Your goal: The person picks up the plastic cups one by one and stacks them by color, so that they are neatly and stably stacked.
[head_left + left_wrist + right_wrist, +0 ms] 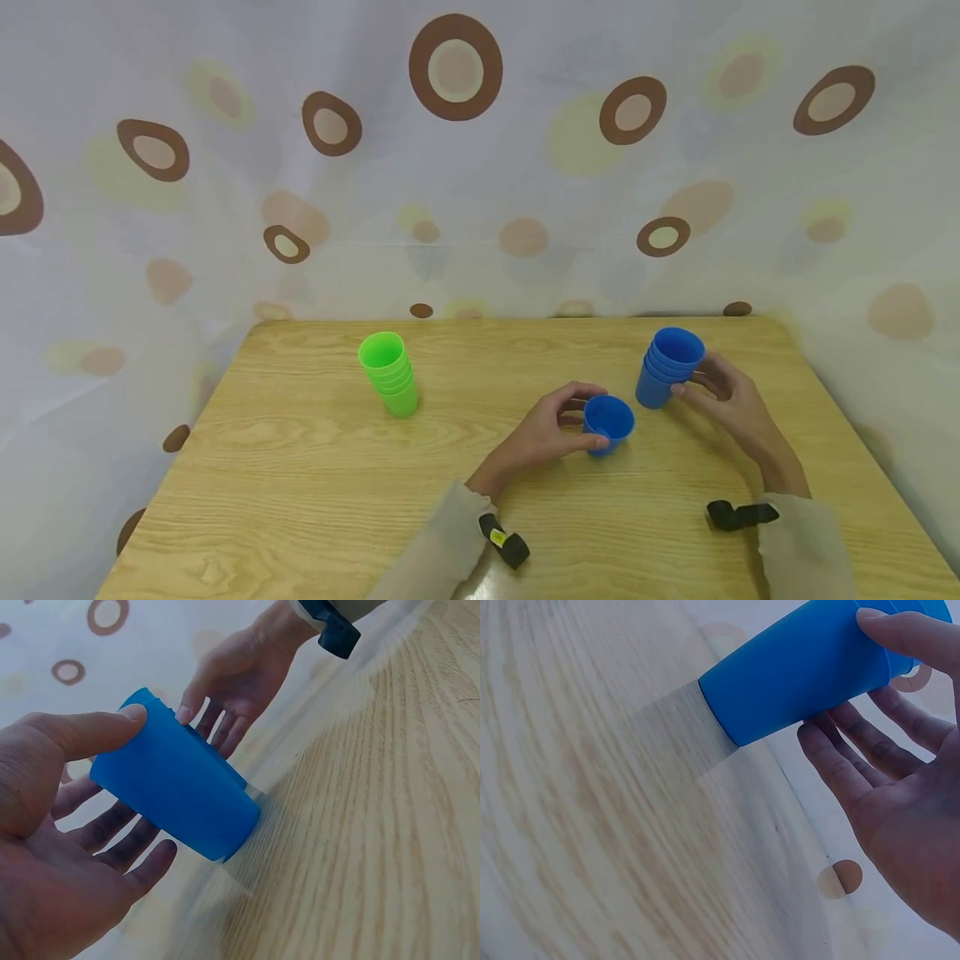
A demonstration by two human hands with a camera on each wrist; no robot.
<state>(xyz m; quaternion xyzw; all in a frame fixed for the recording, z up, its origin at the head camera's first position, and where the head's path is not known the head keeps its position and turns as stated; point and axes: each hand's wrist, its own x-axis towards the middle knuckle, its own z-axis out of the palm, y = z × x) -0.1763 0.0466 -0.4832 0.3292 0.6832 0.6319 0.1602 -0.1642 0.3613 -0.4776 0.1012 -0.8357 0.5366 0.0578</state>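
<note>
A single blue cup (609,419) stands upright on the table, and my left hand (553,427) holds it, with the thumb near its rim and the fingers around its far side. To its right is a stack of several blue cups (660,379), nested and upright. My right hand (731,407) grips that stack from the right. In the right wrist view, the thumb lies on the stack (802,671) near the rims, and the fingers curve behind it. From the left wrist, the single cup (176,776) hides much of the blue stack.
A stack of several nested green cups (390,375) stands at the back left of the wooden table (300,492). Behind the table hangs a pale cloth (480,183) with brown and yellow spots. Black straps with small cameras are on both wrists.
</note>
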